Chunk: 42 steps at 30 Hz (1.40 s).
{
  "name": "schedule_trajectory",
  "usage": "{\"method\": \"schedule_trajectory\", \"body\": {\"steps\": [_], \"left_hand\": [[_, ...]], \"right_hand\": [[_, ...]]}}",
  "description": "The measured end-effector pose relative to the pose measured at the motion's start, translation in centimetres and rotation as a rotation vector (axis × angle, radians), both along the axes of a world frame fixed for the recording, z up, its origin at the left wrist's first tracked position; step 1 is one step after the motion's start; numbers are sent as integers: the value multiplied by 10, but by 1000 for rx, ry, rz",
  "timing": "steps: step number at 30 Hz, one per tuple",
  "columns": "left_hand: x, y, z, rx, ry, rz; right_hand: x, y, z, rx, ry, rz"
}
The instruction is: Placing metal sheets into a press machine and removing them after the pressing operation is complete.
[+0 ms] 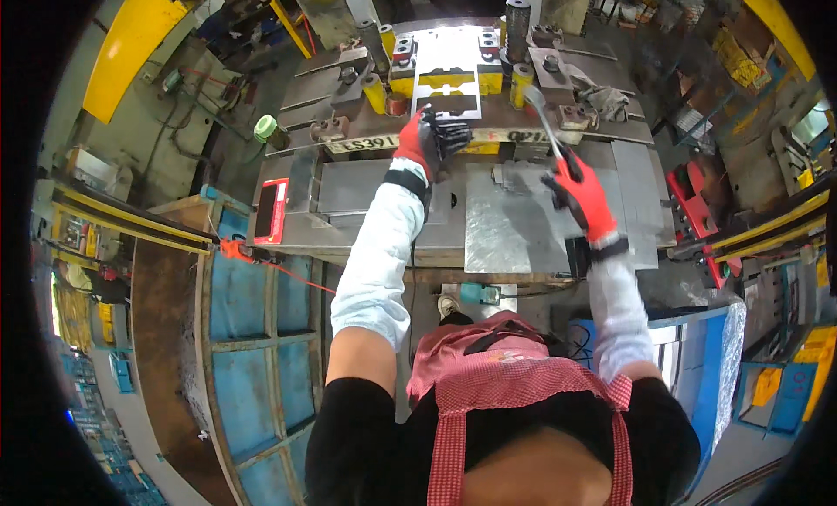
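My left hand (427,142), in a red and black glove, is at the front edge of the press die, fingers stretched out. Just beyond it, a bright metal strip (447,57) with shaped cutouts lies on the die (392,127); whether the fingers touch it I cannot tell. My right hand (586,196), gloved alike, is closed round a long-handled metal tool (547,127). Its pale, broad head points up and away toward a yellow post (520,83) at the die's right; the exact kind of tool is unclear. Below this hand lie flat grey metal sheets (506,236).
Dark upright guide pillars (517,28) stand at the back of the die. A red-framed flat object (272,211) rests at the bench's left end. Blue panelled framing (261,323) is at left, a blue bin (697,358) at lower right. A grey rag (606,101) lies far right.
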<state>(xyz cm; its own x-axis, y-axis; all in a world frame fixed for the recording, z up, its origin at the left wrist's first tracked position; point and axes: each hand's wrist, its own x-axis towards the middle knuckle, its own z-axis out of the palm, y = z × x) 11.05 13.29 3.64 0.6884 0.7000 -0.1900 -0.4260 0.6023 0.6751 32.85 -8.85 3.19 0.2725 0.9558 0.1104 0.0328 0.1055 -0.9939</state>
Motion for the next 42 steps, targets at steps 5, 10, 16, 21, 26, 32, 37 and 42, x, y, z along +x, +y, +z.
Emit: {"method": "schedule_trajectory", "body": {"steps": [5, 10, 16, 21, 26, 32, 37, 42], "left_hand": [[3, 3, -9, -113, -224, 103], [2, 1, -9, -4, -227, 139], [-87, -38, -9, 1355, 757, 315], [-204, -98, -51, 795, 506, 263], [-309, -189, -82, 1133, 1056, 372], [-418, -302, -50, 122, 276, 963], [-499, -228, -4, 180, -223, 1608], [-433, -146, -52, 85, 356, 1031]], "right_hand": [[-10, 173, 60, -102, 235, 202], [-31, 222, 71, 46, -103, 174], [-19, 73, 45, 136, -7, 75], [-2, -51, -22, -290, 34, 8], [-18, -62, -93, -454, 261, -100], [-18, -57, -93, -435, 271, -107], [-29, -45, -88, -302, 40, 55], [-58, -30, -75, -373, 211, 39]]}}
